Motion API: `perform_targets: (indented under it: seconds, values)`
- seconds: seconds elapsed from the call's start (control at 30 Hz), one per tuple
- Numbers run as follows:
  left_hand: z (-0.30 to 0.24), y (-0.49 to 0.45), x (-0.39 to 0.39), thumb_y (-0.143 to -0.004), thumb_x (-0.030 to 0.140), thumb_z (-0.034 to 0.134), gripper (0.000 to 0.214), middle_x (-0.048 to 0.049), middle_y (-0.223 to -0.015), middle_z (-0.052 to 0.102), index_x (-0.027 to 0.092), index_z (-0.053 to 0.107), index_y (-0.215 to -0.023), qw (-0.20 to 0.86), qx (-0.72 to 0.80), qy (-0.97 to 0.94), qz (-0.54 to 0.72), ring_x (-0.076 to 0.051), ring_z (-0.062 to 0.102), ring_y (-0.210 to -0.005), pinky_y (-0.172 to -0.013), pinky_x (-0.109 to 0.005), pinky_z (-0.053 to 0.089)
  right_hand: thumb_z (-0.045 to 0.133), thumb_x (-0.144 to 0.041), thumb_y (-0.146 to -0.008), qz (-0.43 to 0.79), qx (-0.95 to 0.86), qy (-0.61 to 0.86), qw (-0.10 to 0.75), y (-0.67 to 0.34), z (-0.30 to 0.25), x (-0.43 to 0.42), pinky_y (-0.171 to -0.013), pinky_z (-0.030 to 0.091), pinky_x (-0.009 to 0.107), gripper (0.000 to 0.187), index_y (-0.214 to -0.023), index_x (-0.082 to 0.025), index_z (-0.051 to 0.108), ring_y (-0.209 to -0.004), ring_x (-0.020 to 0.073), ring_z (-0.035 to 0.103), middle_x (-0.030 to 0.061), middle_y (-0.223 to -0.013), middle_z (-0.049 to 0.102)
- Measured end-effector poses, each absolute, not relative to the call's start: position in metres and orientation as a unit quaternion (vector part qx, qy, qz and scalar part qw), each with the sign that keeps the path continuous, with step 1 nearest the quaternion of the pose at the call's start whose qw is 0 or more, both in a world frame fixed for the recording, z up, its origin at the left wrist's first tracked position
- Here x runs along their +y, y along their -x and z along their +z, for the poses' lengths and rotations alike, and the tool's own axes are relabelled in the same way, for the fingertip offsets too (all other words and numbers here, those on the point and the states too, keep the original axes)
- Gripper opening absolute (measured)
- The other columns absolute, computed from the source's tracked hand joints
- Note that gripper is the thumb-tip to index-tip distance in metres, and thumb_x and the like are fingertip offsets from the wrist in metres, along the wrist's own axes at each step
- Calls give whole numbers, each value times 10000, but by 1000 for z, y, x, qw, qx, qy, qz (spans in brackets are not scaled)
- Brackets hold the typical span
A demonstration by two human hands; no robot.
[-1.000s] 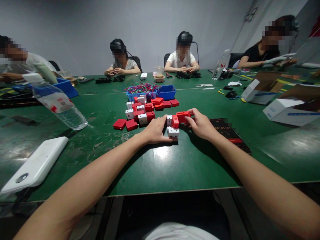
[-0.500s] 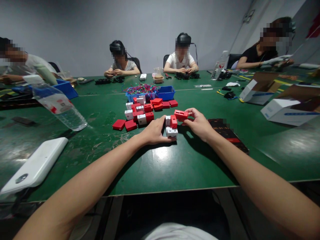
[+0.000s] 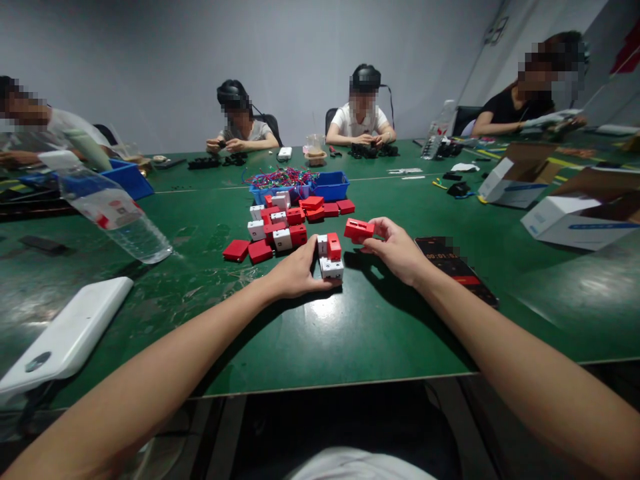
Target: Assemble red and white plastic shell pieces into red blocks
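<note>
My left hand (image 3: 299, 271) is wrapped round the left side of a small stack of white and red plastic blocks (image 3: 331, 268), which stands on the green table. To its right my right hand (image 3: 394, 245) pinches a red plastic block (image 3: 359, 230) with a slot in its face, held just above the table and apart from the stack. Beyond my left hand lies a cluster of red and white blocks (image 3: 283, 239), with loose red blocks (image 3: 236, 251) at its left end.
Behind the cluster stand blue bins (image 3: 333, 187), one heaped with coloured wires (image 3: 283, 178). A phone (image 3: 457, 270) lies right of my right hand. A tilted water bottle (image 3: 120, 213) and white power bank (image 3: 70, 327) are at left, open cartons (image 3: 580, 217) at right. Several people sit around the table.
My left hand has shifted the block stack a little to the left. The gap between the stack and the red block in my right hand has widened.
</note>
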State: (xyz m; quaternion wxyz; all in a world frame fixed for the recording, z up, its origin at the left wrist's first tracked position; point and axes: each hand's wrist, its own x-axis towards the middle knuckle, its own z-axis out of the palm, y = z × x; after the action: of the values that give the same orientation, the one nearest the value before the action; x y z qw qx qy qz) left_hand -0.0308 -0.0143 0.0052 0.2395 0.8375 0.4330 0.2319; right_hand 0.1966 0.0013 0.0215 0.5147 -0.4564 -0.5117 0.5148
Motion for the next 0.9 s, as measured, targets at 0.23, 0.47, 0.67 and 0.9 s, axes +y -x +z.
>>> perform_targets:
  seconds: [0.23,0.47,0.67,0.9]
  values:
    - [9,33,-11,-696,609,751,845,-153,-1251,608,171,410,-1332,224,424,-851,214,-337,623,-1117,-982,-488,493,712,-93,-756,644,-420,432,470,-197,28,-2,-541,477,185,227,-901,-191,568,-658,117,696,23,-819,735]
    - [9,32,-10,-681,606,761,861,-168,-1247,609,160,419,-1333,218,426,-850,219,-355,623,-1118,-976,-511,492,675,-117,-827,673,-388,431,459,-198,33,-5,-502,482,182,110,-886,-176,604,-591,106,662,36,-782,729]
    - [9,33,-9,-695,599,753,827,-161,-1236,611,164,422,-1317,218,415,-855,221,-343,628,-1096,-963,-511,498,711,-144,-800,672,-388,431,460,-200,31,-4,-519,495,196,75,-858,-166,668,-579,107,632,40,-765,717]
    - [8,33,-9,-693,585,767,803,-148,-1225,621,180,427,-1298,222,411,-855,224,-332,630,-1099,-965,-492,504,673,-157,-846,673,-385,439,454,-198,30,-5,-529,502,198,39,-824,-149,705,-580,109,620,64,-777,725]
